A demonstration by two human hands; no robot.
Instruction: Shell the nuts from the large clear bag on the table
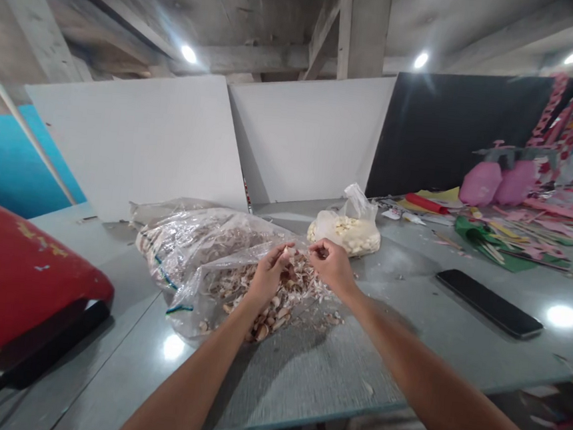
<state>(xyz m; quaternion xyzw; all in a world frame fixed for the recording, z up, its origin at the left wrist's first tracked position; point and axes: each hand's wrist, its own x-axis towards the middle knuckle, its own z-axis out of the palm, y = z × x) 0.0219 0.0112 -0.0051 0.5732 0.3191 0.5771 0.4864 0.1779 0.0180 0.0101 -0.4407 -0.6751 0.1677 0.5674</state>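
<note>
My left hand [267, 273] pinches a small pale garlic clove [289, 251] between thumb and fingertips. Close by on the right, my right hand [331, 264] has its fingertips pressed together; whatever they hold is too small to make out. Both hands hover over a heap of garlic cloves and papery skins [305, 285]. The heap spills from the mouth of a large clear plastic bag [199, 234] lying on its side. Just behind my right hand stands a smaller translucent bag of peeled garlic cloves [348, 232], its top gathered upward.
A black phone [488, 303] lies on the grey table [311, 391] at right. Pink spray bottles [480, 184], a red roll [426, 203] and coloured paper scraps [515, 242] occupy the back right. A red machine or case [24, 286] stands at left. Boards [308, 136] lean behind.
</note>
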